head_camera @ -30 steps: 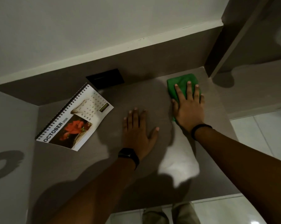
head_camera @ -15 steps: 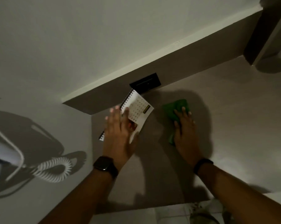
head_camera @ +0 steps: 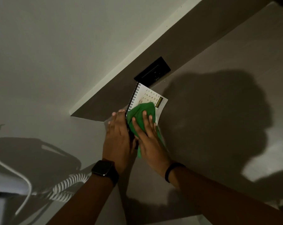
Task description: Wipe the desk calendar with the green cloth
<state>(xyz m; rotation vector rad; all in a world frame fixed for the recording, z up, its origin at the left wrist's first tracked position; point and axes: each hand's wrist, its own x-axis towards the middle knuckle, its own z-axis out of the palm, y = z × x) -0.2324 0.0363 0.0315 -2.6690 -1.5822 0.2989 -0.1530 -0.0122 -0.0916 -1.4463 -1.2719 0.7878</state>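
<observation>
A black socket plate (head_camera: 152, 71) is set in the brown back panel (head_camera: 194, 30) just beyond the fingers (head_camera: 146, 125). A white coiled cord (head_camera: 67, 185) is seen well behind them, leftward. The grey table (head_camera: 218, 159) is darkened by a broad shadow (head_camera: 218, 111) to their right.

Obstacles I note: back panel (head_camera: 178, 43) and black socket plate (head_camera: 152, 71) just behind the desk calendar (head_camera: 148, 95); side wall (head_camera: 64, 135) close left; coiled cord (head_camera: 67, 185) lower left. Free room: bare desk (head_camera: 218, 119) rightward.

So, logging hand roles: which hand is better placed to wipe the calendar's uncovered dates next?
Likely right hand: it presses the green cloth on the desk calendar beside them; left hand steadies the spiral edge.
</observation>
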